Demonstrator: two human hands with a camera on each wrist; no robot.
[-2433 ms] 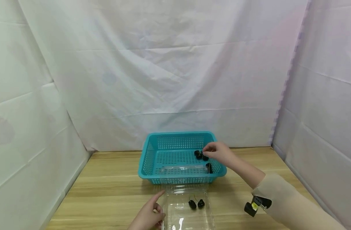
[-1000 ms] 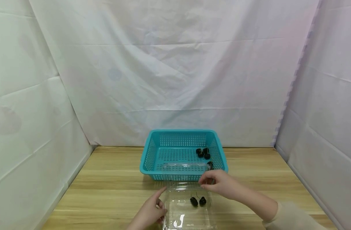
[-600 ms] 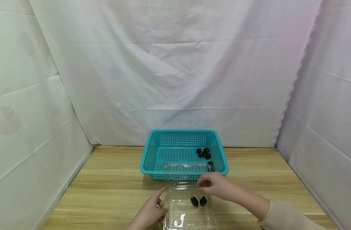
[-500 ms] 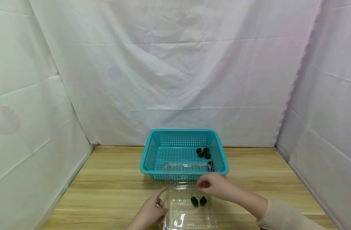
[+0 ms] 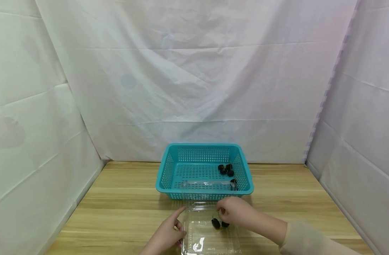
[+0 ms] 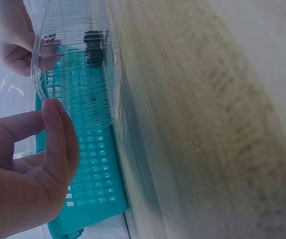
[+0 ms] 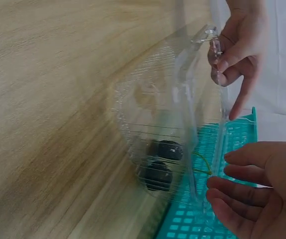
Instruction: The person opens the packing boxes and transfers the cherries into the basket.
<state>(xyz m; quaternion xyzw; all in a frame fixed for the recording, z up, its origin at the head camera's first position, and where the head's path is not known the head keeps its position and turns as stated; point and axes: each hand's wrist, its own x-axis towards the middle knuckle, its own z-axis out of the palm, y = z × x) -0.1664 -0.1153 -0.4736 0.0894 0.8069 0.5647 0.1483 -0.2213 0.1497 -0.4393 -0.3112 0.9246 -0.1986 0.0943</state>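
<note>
A clear plastic container (image 5: 210, 239) lies unfolded on the table, its lid half reaching over the front of the teal basket (image 5: 162, 173). My left hand (image 5: 167, 233) grips its left rim with thumb and curled fingers, the index finger extended along the side. Inside the container are two dark fruits, the left one (image 5: 215, 223) in plain sight, the other partly behind my right hand (image 5: 240, 214). In the right wrist view the right hand's bent fingers (image 7: 232, 191) are beside a green stem (image 7: 203, 164), thumb and fingertips apart, with nothing visibly held.
Several dark fruits (image 5: 223, 170) sit in the right part of the basket, and more dark fruit (image 5: 233, 184) lies near its front right corner, seen through the lid. White cloth (image 5: 194, 88) hangs behind the wooden table (image 5: 118, 205) and along both sides.
My right hand has come from the basket toward me, over the container, and has lowered beside the fruits, now partly covering the right one. My left hand has kept its grip on the rim.
</note>
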